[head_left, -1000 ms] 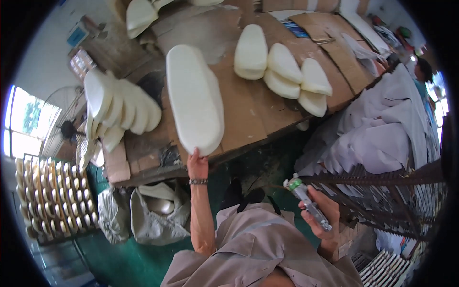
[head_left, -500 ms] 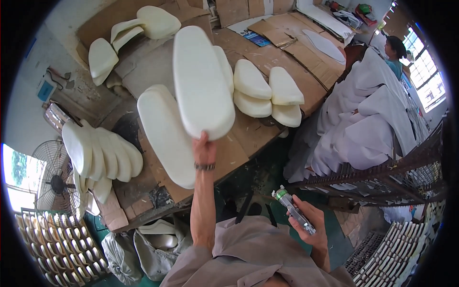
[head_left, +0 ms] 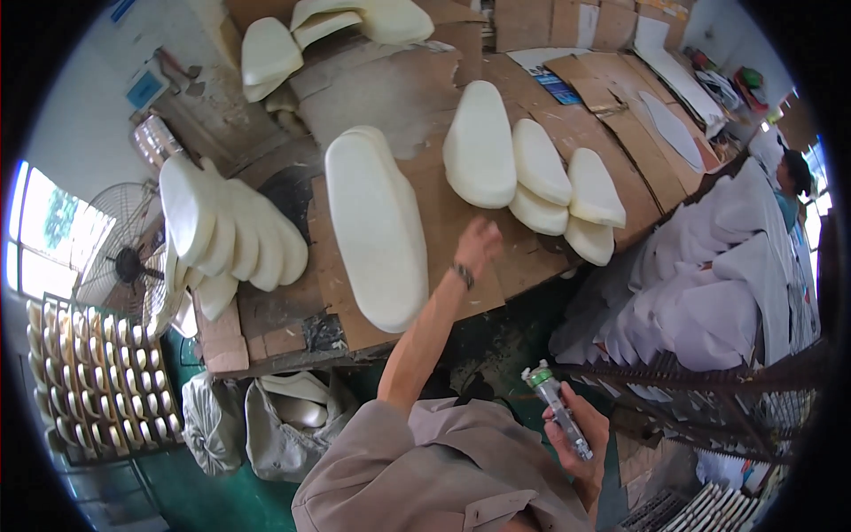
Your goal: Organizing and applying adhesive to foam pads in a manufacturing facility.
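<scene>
My left hand (head_left: pixel 480 243) holds nothing. Its fingers are loosely bent and apart, just below a cream foam pad (head_left: pixel 480 146) that lies on the cardboard-covered table. Left of that hand lies a longer cream foam pad (head_left: pixel 376 235), with the edge of another piece showing beneath it. In my right hand (head_left: pixel 581 434) is a slim metallic hand tool (head_left: pixel 560 410) with a green ring near its top end, held off the table. Stacked in pairs right of the first pad are a foam pad (head_left: pixel 541 161) and another foam pad (head_left: pixel 595 188).
Several overlapping foam pads (head_left: pixel 235 226) lean at the table's left, beside a fan (head_left: pixel 128 264). More foam pieces (head_left: pixel 270 55) sit at the back. Draped pale sheets (head_left: pixel 709 293) cover a rack on the right. Grey sacks (head_left: pixel 288 434) stand under the front edge.
My left hand has let go of the foam pad, which now lies beside the stacked pairs. The view has shifted left. The tool stays in my right hand.
</scene>
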A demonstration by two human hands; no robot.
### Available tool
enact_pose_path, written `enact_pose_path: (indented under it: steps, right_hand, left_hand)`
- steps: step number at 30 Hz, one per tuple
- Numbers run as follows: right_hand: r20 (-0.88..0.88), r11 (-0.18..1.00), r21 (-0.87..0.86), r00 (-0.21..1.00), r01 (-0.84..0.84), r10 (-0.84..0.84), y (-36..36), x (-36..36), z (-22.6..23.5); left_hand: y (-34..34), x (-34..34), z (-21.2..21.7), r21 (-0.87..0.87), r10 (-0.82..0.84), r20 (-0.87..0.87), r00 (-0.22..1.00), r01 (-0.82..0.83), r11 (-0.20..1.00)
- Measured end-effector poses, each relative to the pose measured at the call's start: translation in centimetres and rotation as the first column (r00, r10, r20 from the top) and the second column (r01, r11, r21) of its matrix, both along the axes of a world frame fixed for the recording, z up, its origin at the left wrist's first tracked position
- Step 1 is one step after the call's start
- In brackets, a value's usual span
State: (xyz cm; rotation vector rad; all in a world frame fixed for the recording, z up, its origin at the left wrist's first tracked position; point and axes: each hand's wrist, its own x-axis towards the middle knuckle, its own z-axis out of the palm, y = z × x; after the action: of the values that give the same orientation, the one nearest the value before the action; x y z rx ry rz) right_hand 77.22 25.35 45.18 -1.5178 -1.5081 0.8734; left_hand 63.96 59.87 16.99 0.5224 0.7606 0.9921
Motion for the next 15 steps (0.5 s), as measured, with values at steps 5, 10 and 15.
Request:
enact_pose_path:
  steps: [5,10,15]
  right_hand:
    - [0.082,0.966,0.14,0.975,-0.217,0.207,3.2,-1.5,0.8]
    - [0.105,0.918,0.242,0.949,-0.315,0.298,3.8,-2.4,1.0]
    - [0.123,0.89,0.295,0.938,-0.347,0.324,3.8,-2.5,1.2]
  left_hand:
    - [-18.7,-10.6,-6.2,-0.145,-0.443,-0.135,0.886,0.424,0.894]
    - [-36.6,-23.3,-16.7,-0.418,-0.144,-0.663,0.735,-0.203,0.886]
    - [-51.0,-29.0,-20.1,-0.743,-0.504,-0.664,-0.551,0.419,0.522]
